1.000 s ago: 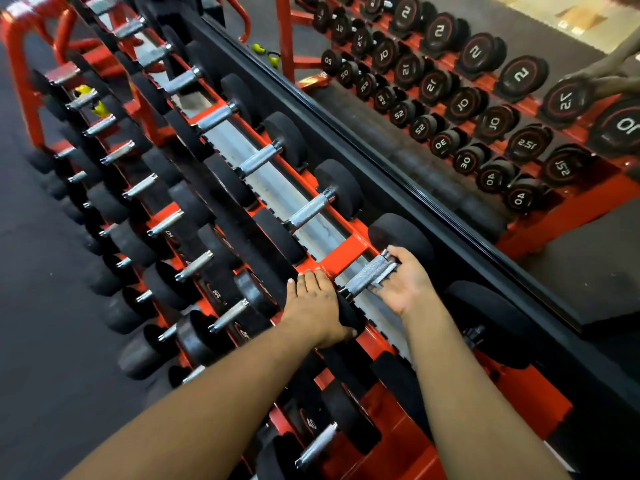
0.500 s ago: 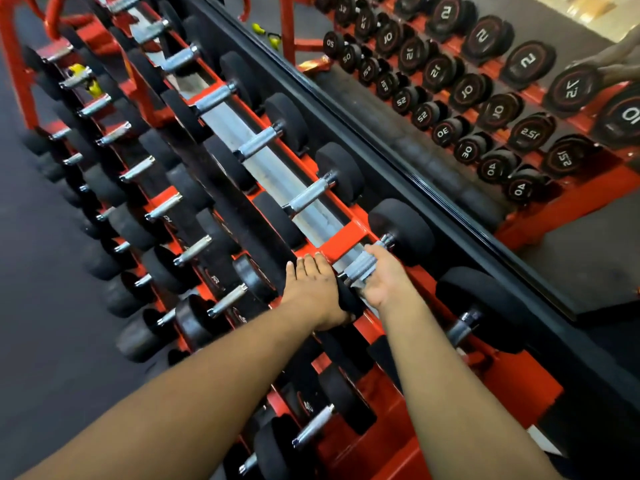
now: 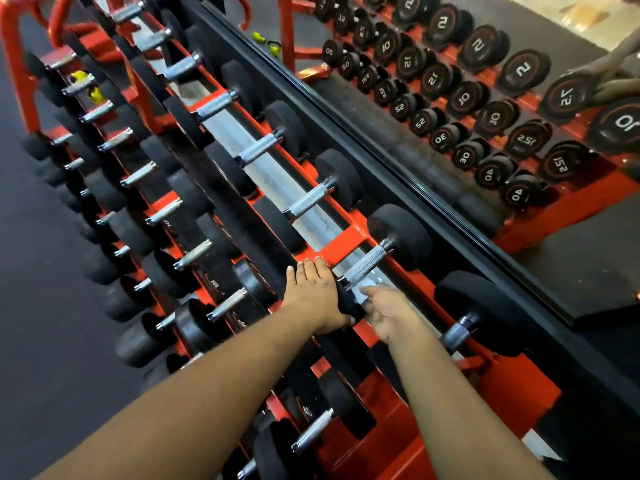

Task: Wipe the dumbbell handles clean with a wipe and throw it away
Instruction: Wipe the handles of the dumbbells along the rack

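Head view: red dumbbell rack (image 3: 341,249) against mirror (image 3: 519,140). Dumbbell (image 3: 398,237) on top tier, knurled handle (image 3: 363,265) bare. Left hand (image 3: 317,294) flat, fingers straight, on near black head. Right hand (image 3: 388,313) pinches white wipe (image 3: 363,289) at handle's near end, grip partly hidden.

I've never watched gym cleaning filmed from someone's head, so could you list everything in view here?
Dumbbells: many, too many to count surely; black heads, silver knurled handles; in rows on the rack.
Rack: one, red-orange, tiered, running from near right to far left.
Mirror: one, black-framed, behind the rack, showing numbered dumbbell ends.
Wipe: one, white, at the near end of a top-row handle.
Floor: dark grey, left of the rack.
Yellow objects: small, far left; too blurred to name.
Left hand: flat on a black dumbbell head.
Right hand: holds the wipe.
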The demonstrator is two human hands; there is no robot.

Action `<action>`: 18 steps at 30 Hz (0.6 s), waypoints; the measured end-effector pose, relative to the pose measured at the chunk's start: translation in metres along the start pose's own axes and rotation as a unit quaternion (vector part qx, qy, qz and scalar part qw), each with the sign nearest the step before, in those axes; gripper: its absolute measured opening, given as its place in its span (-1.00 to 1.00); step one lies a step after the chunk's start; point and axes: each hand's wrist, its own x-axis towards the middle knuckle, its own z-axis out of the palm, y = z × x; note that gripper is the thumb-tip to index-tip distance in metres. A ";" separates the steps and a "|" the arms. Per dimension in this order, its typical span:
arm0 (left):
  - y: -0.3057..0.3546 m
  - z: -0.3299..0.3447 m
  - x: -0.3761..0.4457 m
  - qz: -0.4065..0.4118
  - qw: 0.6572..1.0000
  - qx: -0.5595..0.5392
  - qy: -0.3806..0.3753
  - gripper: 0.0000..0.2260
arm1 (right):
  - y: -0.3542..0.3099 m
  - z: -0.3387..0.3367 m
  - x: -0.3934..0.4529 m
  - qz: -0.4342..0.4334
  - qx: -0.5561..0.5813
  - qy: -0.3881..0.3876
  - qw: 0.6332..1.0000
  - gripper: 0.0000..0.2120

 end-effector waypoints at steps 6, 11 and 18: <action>0.001 -0.003 -0.003 0.001 1.000 -0.011 0.001 0.26 | -0.013 -0.018 0.005 -0.253 -0.192 0.070 0.946 -0.71; 0.002 -0.005 -0.003 0.000 1.000 -0.018 0.002 0.23 | -0.022 -0.017 0.026 -0.508 -0.665 -0.020 0.548 -0.55; 0.000 -0.006 -0.003 0.007 1.000 0.003 -0.001 0.23 | -0.023 -0.057 0.051 -0.507 -0.794 0.040 0.334 -0.39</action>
